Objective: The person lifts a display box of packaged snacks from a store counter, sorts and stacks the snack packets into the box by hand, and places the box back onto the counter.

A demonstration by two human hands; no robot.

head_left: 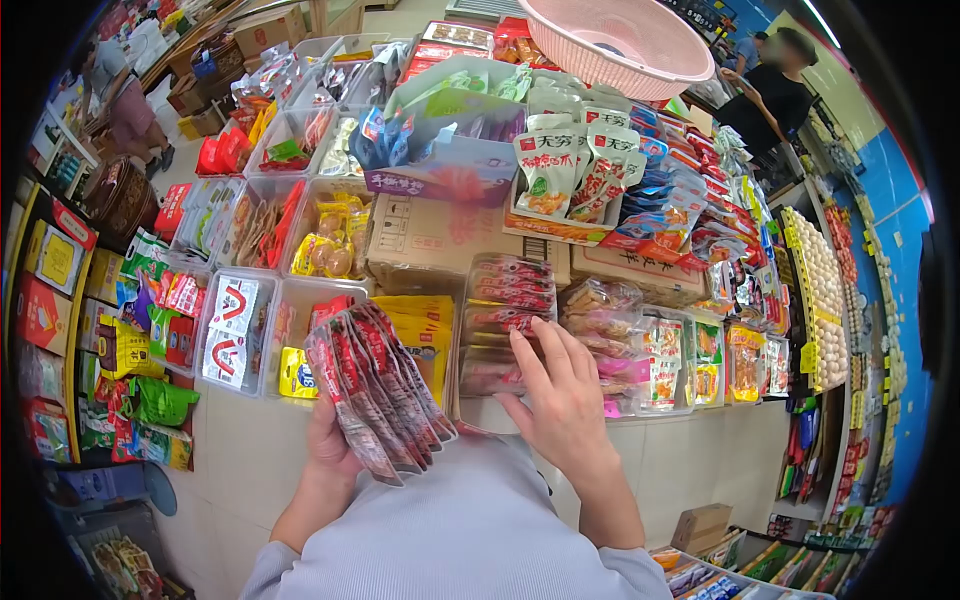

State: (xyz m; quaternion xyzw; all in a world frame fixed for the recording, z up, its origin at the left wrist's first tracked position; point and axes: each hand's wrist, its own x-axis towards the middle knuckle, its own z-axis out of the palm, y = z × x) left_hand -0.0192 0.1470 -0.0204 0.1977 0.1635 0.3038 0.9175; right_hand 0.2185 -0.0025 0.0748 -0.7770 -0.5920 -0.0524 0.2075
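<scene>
My left hand [328, 448] is closed round a fanned stack of clear-and-red snack packets [378, 385], held upright in front of my body. My right hand [563, 400] reaches over an open box, its fingers stretched out and its thumb apart. Its fingertips touch the similar red snack packets [510, 300] lined up in that box. Left of the box is a bin with yellow packets [420, 330], partly hidden behind the held stack. Clear bags of brownish snacks [603, 310] are right of the box.
Cardboard cartons [420, 240] behind my hands bear display boxes of pouches [575, 175]. A pink plastic basket [620, 45] sits on top at the back. Clear plastic bins [235, 335] line the left. Egg trays [815, 290] stand at right. Other people [775, 95] are farther off.
</scene>
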